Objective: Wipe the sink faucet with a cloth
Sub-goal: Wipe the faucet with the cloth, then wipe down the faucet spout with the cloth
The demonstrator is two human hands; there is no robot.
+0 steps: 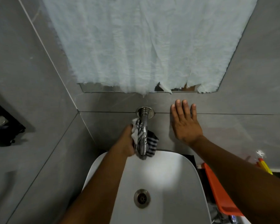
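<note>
While right hand (185, 125) braces, cloth (140, 136) wraps faucet (144, 118).

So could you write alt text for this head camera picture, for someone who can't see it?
A person's left hand presses a striped cloth around a chrome wall faucet above a white sink. The right hand rests flat on the grey tiled wall, below a mirror covered in white paper.

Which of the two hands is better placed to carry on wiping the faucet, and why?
Left. The left hand already grips the striped cloth wrapped around the faucet above the sink. The right hand lies flat and empty on the wall tile, beside the faucet.
</note>
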